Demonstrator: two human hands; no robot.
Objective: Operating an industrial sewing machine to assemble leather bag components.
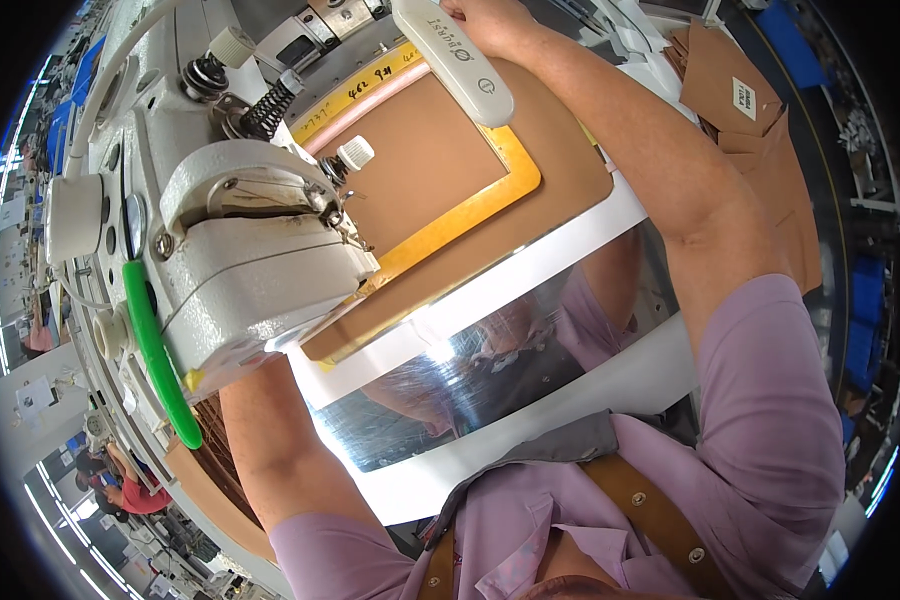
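A white industrial sewing machine [250, 270] stands at left, its head above a brown flat panel [560, 200]. On the panel lies a yellow frame-shaped template [515, 165] with a rectangular opening and handwritten marks; a pale pink strip [375, 108] runs along the opening's far side. My left forearm rises from below and passes behind the machine head, which hides the left hand. Stretched across the panel's right side, my right arm ends in my right hand [488, 25] at the top edge, near the template's far corner. Its fingers are mostly cut off, so their hold is unclear.
A white lamp-like bar [460, 65] overhangs the template's far corner. A long green handle [158, 355] hangs on the machine's near side. Reflective metal plate [450, 400] lies nearest my body. Brown panels [730, 95] are stacked at right. A person in red [140, 495] sits far left.
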